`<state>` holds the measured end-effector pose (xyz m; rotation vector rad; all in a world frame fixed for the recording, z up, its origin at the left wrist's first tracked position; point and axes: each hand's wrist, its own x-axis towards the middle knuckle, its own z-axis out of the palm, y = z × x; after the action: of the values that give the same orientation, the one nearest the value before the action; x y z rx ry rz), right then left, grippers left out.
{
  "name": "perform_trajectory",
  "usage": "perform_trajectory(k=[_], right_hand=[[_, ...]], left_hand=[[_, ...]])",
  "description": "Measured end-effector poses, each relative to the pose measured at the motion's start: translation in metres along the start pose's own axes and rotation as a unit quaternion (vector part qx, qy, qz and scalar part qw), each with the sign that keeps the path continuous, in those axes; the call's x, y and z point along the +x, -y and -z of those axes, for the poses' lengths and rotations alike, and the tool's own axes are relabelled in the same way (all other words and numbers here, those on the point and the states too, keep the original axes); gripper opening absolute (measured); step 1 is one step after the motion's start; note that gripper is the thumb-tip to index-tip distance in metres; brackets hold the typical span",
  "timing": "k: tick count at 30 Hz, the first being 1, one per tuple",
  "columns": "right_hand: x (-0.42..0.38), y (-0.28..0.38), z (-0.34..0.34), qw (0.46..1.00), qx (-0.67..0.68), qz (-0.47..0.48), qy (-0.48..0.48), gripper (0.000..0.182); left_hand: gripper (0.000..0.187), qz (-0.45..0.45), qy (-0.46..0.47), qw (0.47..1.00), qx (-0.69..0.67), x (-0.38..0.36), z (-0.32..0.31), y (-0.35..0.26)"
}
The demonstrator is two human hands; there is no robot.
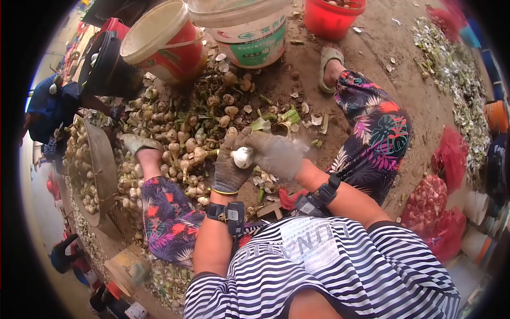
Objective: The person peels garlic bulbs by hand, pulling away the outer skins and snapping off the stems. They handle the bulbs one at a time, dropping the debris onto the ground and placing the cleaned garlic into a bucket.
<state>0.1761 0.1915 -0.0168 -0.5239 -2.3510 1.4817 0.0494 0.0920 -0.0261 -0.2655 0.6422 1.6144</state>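
Note:
A white, peeled-looking garlic bulb (243, 157) is held in front of me, over a heap of garlic bulbs (175, 133). My left hand (231, 167), in a dark grey glove, has its fingers wrapped round the bulb from the left. My right hand (279, 155), gloved in lighter grey, is beside the bulb's right side and blurred by motion; its fingertips and anything in them cannot be made out. Loose skins and a green leaf (289, 117) lie just beyond my hands.
Beyond the heap stand a white-and-green bucket (247, 40), a tilted white-and-red bucket (172, 48) and a red bucket (332, 18). A large basin (101, 165) of garlic is at the left, near another person (50, 114). Red mesh bags (427, 204) lie at the right.

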Motion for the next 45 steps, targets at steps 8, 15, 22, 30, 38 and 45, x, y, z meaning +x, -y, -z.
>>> perform_trajectory(k=[8, 15, 22, 30, 38, 45], right_hand=[[-0.032, -0.033, -0.012, 0.973, -0.147, 0.017, 0.178, 0.031], [0.01, -0.025, -0.016, 0.967, 0.209, -0.144, -0.005, 0.035], [-0.016, -0.067, -0.011, 0.937, -0.327, 0.002, -0.12, 0.029], [-0.007, 0.012, 0.007, 0.985, -0.075, -0.098, 0.121, 0.023], [-0.012, -0.034, 0.0, 0.986, -0.083, -0.001, 0.146, 0.03], [-0.015, -0.156, -0.031, 0.963, -0.143, 0.038, 0.227, 0.035]], left_hand=[[0.055, -0.057, 0.031, 0.997, 0.041, 0.002, 0.011, -0.019], [0.057, 0.029, -0.039, 0.991, 0.127, 0.006, 0.002, 0.008], [0.039, -0.04, -0.154, 0.949, 0.272, -0.002, 0.002, 0.013], [0.034, -0.386, -0.146, 0.786, 0.46, 0.007, 0.006, 0.03], [0.035, -0.208, -0.207, 0.87, 0.396, -0.008, 0.002, 0.035], [0.03, -0.138, -0.165, 0.965, 0.149, -0.014, 0.016, 0.009]])
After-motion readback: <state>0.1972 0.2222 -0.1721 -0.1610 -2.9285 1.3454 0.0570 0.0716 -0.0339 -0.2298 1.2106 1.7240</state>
